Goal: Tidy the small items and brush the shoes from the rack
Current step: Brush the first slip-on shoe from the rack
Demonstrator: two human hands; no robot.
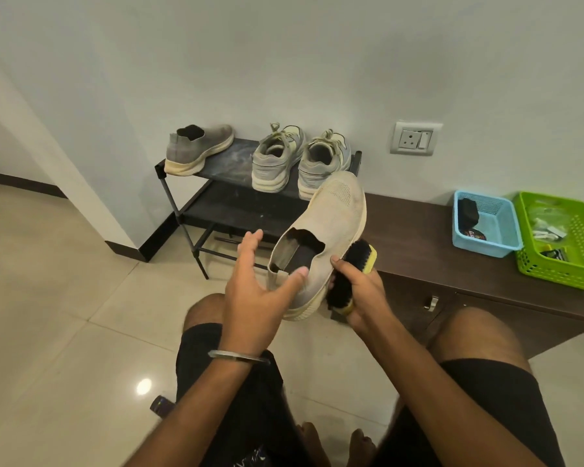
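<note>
Shoe and brush sit gripped in right hand; left hand reaches, fingers spread, thumb touching it.

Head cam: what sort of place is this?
Likely a home entryway or hallway: a shoe rack with sneakers against the wall, a low wooden cabinet holding plastic baskets, tiled floor.

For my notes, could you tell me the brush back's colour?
Yellow, with black bristles: the shoe brush, head view.

Black rack bears three shoes; brown bench bears two baskets
</note>
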